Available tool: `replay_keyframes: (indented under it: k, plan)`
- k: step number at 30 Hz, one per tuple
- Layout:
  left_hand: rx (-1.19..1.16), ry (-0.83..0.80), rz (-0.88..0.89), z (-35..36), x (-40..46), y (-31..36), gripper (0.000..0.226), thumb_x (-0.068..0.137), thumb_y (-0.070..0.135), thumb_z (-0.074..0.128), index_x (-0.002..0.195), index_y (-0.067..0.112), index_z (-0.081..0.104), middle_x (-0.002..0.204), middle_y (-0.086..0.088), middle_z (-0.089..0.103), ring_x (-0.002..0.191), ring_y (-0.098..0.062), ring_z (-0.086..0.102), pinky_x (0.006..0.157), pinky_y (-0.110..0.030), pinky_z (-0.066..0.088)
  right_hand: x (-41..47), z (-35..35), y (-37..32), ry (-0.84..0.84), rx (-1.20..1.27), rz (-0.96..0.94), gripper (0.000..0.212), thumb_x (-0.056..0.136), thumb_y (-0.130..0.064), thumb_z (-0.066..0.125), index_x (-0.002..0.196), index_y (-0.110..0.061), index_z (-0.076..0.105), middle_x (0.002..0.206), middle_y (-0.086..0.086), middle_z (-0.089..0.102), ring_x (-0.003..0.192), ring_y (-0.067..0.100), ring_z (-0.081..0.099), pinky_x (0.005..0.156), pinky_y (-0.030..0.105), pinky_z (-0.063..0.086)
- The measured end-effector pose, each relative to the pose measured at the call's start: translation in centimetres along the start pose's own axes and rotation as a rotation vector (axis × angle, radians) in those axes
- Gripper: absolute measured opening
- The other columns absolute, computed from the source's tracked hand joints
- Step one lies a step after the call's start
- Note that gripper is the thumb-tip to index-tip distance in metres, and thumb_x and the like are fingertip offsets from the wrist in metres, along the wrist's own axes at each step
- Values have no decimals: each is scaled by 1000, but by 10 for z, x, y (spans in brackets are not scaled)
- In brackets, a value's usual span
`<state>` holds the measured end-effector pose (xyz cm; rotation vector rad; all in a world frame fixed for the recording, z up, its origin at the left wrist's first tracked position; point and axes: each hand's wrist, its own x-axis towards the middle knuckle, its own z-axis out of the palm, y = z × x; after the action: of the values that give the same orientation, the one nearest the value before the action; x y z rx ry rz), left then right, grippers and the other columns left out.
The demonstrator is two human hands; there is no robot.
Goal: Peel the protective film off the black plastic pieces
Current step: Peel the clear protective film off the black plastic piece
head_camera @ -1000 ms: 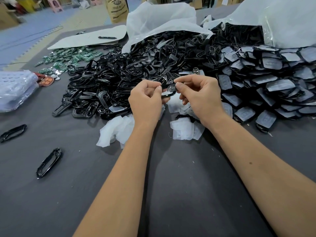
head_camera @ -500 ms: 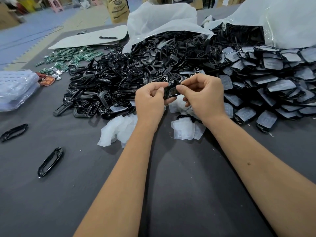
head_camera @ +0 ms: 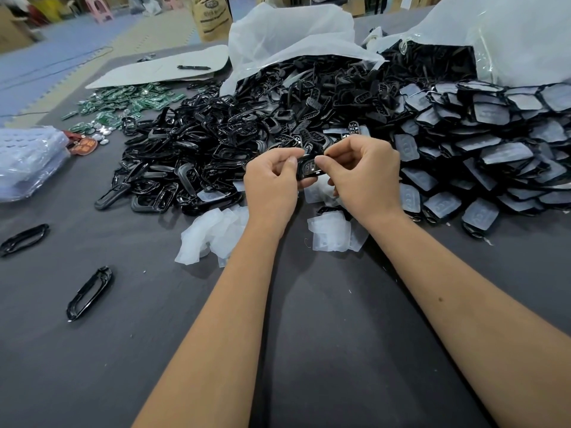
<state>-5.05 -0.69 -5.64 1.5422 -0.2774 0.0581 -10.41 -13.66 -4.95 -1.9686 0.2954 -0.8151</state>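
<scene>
Both hands hold one small black plastic piece [head_camera: 310,168] above the grey table [head_camera: 309,335]. My left hand [head_camera: 272,183] pinches its left side between thumb and fingers. My right hand [head_camera: 363,177] pinches its upper right edge with thumb and forefinger. Whether film is still on the piece I cannot tell. Under the hands lie heaps of peeled clear film [head_camera: 213,234], with more peeled film [head_camera: 332,234] to the right. A pile of film-covered black pieces [head_camera: 494,149] lies at the right, a pile of bare black frames [head_camera: 197,149] at the left.
Two white plastic bags [head_camera: 293,32] spill black parts at the back. Green circuit boards [head_camera: 123,103] lie at the back left, a clear blister tray stack [head_camera: 27,162] at the left edge. Two loose black frames [head_camera: 89,293] sit on the near left table.
The hands and the piece have shifted slightly up and away from me. The piece has been turned between the fingers, so its face now shows toward me.
</scene>
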Motion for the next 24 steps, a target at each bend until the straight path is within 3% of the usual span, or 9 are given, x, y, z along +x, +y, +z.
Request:
replay_keyframes:
  k: [7,11,14,16,20,22,24]
  plan:
    - [29,16,4,-1,-1,0,24,102,-2,55,96,9,76,87,-22,70,77,-16,71,68,-28,63,-1,1,-4,16,-91,-42,14,86,-23,85,87,-13,76,73,-9,70,66,6,68,70,30,59]
    - [38,-25,12,-4,-2,-3,9,93,4,72,96,11,77,86,-10,78,75,-20,77,71,-37,65,-1,0,-4,0,-100,-35,15,85,-24,85,85,-13,75,71,-9,70,64,6,68,68,26,58]
    - [75,-42,16,-5,-1,-4,18,86,0,78,100,12,76,93,-13,78,74,-25,78,75,-41,65,-2,-1,-5,27,-123,-42,19,83,-27,87,84,-14,72,69,-10,68,63,3,65,68,18,53]
    - [11,-49,2,-6,-2,-2,20,86,-4,76,100,11,75,93,-16,78,75,-27,78,72,-36,64,-2,-2,-6,56,-110,-21,27,79,-29,89,88,-15,68,69,-8,67,63,4,64,66,16,49]
    - [-111,-72,-21,-9,-3,2,22,88,-9,73,96,11,75,84,-13,79,72,-23,76,69,-26,60,0,-5,-6,-27,-60,33,30,81,-34,89,93,-12,72,75,-2,72,69,13,70,69,32,59]
    - [-147,-80,-31,-10,-3,3,20,88,-9,73,96,9,74,81,-11,78,69,-20,74,68,-25,59,1,-5,-5,-104,14,54,23,86,-27,86,93,-9,74,75,1,74,64,15,73,59,36,62]
    - [-159,-91,-40,-11,-3,4,19,89,-9,73,98,8,74,80,-10,77,68,-18,73,68,-24,58,0,-5,-4,-136,127,86,16,88,-17,83,91,-8,71,70,4,74,57,15,72,47,32,57]
